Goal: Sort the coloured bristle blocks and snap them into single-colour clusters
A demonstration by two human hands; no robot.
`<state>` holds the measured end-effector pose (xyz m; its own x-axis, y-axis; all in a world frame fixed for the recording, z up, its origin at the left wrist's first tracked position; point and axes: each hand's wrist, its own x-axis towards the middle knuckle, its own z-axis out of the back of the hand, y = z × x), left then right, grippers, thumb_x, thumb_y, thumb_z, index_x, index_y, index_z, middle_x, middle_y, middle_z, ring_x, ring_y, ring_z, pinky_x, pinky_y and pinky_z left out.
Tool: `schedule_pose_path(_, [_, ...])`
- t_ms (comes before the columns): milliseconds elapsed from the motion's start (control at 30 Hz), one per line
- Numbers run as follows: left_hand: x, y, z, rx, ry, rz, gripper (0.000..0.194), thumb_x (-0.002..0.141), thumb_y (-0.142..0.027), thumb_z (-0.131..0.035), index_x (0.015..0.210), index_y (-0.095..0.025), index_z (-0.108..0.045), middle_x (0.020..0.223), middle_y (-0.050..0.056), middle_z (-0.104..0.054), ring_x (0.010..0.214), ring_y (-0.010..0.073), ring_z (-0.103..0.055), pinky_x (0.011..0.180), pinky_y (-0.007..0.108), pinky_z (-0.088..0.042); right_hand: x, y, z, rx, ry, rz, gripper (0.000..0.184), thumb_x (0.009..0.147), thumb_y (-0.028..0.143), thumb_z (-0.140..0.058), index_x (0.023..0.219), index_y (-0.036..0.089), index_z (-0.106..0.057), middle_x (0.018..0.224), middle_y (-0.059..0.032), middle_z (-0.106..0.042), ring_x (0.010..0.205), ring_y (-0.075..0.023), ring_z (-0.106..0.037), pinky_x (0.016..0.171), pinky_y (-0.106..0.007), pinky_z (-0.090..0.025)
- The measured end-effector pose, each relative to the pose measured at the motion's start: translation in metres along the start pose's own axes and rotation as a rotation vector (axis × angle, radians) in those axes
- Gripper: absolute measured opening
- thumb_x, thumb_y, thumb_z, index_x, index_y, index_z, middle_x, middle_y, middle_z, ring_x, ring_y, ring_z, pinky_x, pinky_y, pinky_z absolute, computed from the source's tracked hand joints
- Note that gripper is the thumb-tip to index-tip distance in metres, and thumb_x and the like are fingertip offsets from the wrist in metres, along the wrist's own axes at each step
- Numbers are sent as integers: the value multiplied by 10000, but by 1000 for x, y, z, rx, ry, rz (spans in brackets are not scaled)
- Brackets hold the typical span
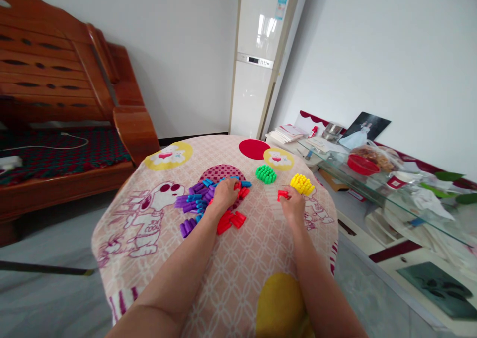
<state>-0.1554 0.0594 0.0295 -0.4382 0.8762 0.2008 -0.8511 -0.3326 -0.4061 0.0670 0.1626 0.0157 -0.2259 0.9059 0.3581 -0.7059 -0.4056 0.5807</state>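
Observation:
My left hand [225,194] reaches over a mixed pile, its fingers closed on a small red plastic piece [237,185]. Around it lie purple pieces [189,226], blue pieces [194,198] and more red pieces [238,219], short and tube-like. To the right, my right hand [294,207] is closed at the fingertips on red plastic pieces [282,194] low over the cloth; whether they touch the cloth I cannot tell. Just beyond it stands a tight cluster of yellow pieces [302,184]. A similar green cluster [266,174] stands farther back, between my hands.
A patterned cloth covers the round table [238,283]. On the right is a glass-topped cabinet [391,199] with a red bowl [363,164], papers and bags. A wooden bench [44,69] stands left, and a tall white air conditioner [253,89] at the back.

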Motion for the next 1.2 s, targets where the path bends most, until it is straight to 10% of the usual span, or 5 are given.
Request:
schedule_pose_path(267, [0,3,-2,16,31,-78,215,844,-233,-610,1011,-175,-733,1010,88,-724,957,219,-663,834,281,-484,30,8,-20,-470,175,21,319,894,201,-519,1168,183,-682,1086,-134,-708,1001,-230,-651,807,-284,-442])
schedule_pose_path(500, [5,10,-11,-21,48,-71,265,752,-182,-665,1007,-153,-733,1009,100,-703,967,230,-648,870,303,-492,29,-15,-26,-286,142,59,495,882,217,-532,1373,175,-571,1300,-112,-654,1169,-232,-598,969,-288,-424])
schedule_pose_path(1200, [16,9,-22,55,-24,29,172,865,-236,-575,1011,-164,-632,1009,104,-716,994,224,-668,846,286,-484,35,-30,-30,-20,37,42,354,892,345,-468,942,143,-754,882,-96,-728,793,-181,-589,745,-270,-407])
